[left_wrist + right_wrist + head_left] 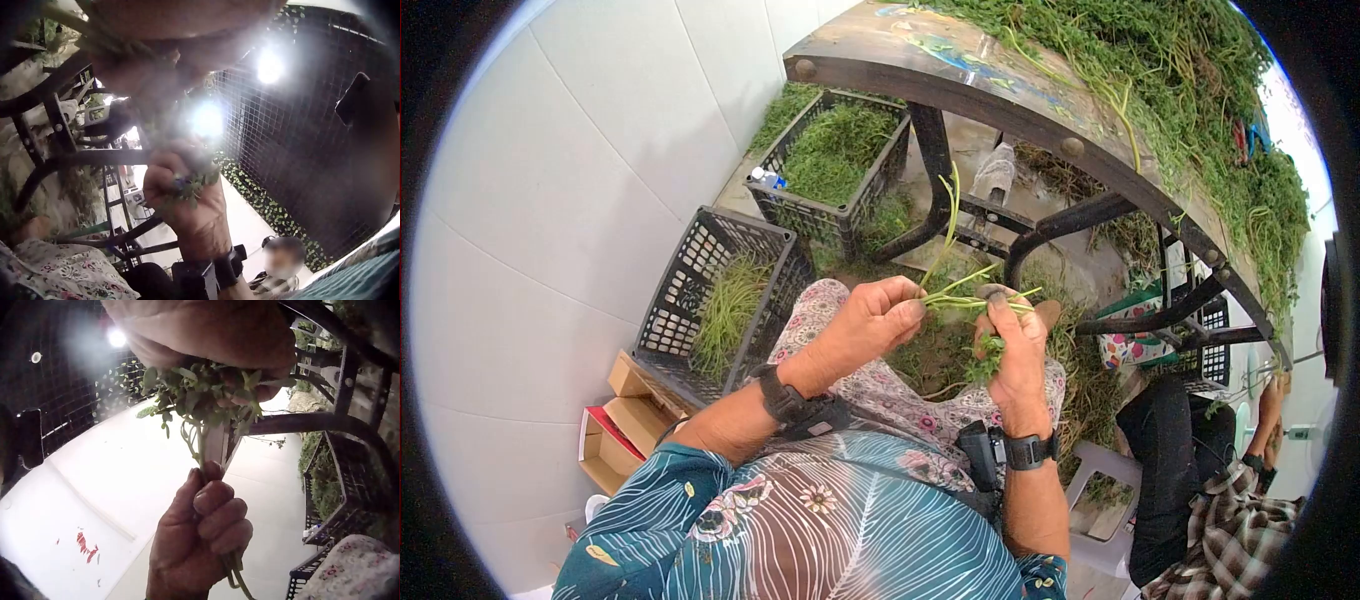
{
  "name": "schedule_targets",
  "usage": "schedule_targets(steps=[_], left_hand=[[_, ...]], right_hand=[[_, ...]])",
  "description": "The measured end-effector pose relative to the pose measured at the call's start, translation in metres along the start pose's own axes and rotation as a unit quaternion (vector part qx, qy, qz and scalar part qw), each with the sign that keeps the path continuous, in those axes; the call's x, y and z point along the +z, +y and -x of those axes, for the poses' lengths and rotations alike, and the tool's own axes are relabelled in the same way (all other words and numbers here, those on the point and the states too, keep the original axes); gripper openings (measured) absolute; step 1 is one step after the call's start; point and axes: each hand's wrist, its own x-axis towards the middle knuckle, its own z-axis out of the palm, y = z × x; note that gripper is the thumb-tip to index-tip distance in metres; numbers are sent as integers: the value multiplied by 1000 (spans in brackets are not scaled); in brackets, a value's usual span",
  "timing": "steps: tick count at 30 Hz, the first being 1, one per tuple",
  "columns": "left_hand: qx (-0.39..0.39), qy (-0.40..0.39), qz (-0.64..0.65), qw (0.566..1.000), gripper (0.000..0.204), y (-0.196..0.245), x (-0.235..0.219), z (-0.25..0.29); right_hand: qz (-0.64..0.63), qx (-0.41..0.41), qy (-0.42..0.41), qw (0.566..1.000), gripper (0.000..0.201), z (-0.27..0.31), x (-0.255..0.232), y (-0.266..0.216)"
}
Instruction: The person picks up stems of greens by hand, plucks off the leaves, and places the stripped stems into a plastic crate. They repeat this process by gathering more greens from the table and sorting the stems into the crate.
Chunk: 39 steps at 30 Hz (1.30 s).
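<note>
I see both hands over the lap, left hand (870, 325) pinching the green stems (965, 297) at one end, right hand (1012, 350) gripping the leafy end, well short of the round counter's edge (960, 95); pulling hard could likely snap stems or drop them.

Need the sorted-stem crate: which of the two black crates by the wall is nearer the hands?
The tilted crate beside the left arm, sparsely filled; the fuller one sits beyond it.

Head cam looks down; wrist cams look up, close, sharing herb bunch (206, 400).
</note>
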Motion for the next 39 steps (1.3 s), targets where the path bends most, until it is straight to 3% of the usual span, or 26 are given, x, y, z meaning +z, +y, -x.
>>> schedule_targets(steps=[18,25,28,34,39], left_hand=[[-28,18,117,993,15,1,0,-1],[-21,6,37,999,14,6,4,-2],[-1,-1,15,1000,13,1,6,-3],[13,-6,-28,999,14,-1,8,-3],[-6,-14,-28,999,14,-4,5,-3]], right_hand=[[18,16,-10,1000,24,1,-1,3],[18,33,-27,999,27,2,-1,2],[118,4,-113,987,29,0,-3,9],[145,10,-84,986,28,5,12,3],[174,1,-108,979,25,12,14,-4]])
